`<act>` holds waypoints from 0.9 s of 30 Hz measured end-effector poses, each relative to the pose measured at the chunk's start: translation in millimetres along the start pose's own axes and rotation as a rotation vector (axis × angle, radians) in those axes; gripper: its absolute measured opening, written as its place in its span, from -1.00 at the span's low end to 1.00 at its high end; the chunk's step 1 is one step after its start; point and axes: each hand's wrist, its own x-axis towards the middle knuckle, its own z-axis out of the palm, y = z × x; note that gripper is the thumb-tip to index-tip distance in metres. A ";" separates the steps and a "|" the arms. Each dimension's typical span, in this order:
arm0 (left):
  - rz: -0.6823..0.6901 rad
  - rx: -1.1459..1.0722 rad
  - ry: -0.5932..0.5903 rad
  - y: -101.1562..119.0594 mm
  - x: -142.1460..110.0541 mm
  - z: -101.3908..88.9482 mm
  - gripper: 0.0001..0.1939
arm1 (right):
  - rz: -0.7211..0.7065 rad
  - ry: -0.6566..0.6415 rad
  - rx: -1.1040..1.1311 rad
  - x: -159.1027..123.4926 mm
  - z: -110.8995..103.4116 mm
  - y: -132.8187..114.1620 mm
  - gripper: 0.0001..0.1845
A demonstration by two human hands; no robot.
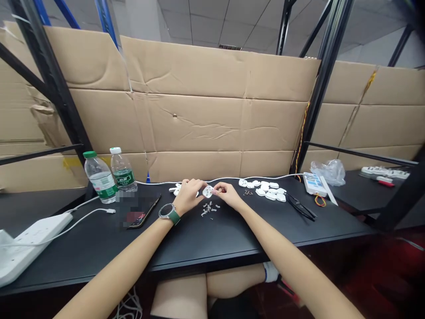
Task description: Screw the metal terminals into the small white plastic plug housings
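Observation:
A small white plastic housing [208, 191] with dark holes in its face is held up between my hands above the black desk. My left hand [190, 195], with a green-strapped watch on its wrist, grips the housing's left side. From the right, my right hand [228, 195] is closed in a pinch at its edge; whether a tiny part is also between those fingertips is too small to tell. Just below lies a loose heap of small grey-white pieces [207, 209]. More white parts [175, 189] are partly hidden behind my left hand.
Several white housings [271, 196] lie to the right, beside small brass-coloured pieces [248, 192], black tweezers [300, 208] and a white box-shaped device [314, 184]. Leftward are a phone [144, 213], two bottles [101, 178] and a power strip [36, 243]. Cardboard [199, 124] walls the back.

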 end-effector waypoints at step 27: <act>-0.082 -0.115 0.009 -22.1 -6.7 15.2 -0.59 | -0.111 0.021 -0.181 -7.1 -10.5 -16.9 -0.72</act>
